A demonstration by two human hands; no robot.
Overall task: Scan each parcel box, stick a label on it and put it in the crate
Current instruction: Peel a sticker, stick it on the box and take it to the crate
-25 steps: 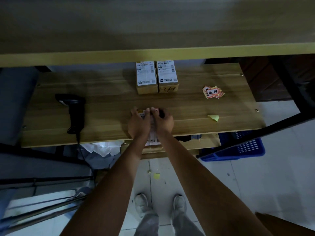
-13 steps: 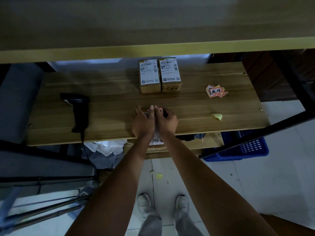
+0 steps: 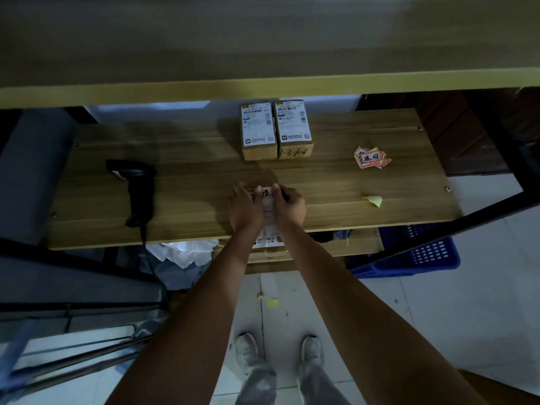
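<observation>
- The parcel box (image 3: 267, 229) lies at the near edge of the wooden table (image 3: 336, 185), its near end overhanging that edge at 6 o'clock; bare tabletop stretches to 3 o'clock and 9 o'clock of it.
- An upper shelf (image 3: 263, 89) juts over the far side at 12 o'clock.
- Two more boxes (image 3: 276, 131) stand touching side by side at 12 o'clock; both carry white shipping labels with barcodes, and handwriting on the right one's front is too unclear to read.
- A heap of red-bordered stickers (image 3: 371, 157) at 2 o'clock shows the characters "退回".
- A black scanner (image 3: 137, 188) lies at 9 o'clock; a yellow scrap (image 3: 374, 200) at 3 o'clock.
- The blue crate (image 3: 423, 255) sits on the floor below, at 4 o'clock.
- The left hand (image 3: 244, 210) rests on the box's left side, fingers fairly straight.
- The right hand (image 3: 290, 204), fingers curled, pinches a red-bordered label (image 3: 266, 192) on the box's far end.
</observation>
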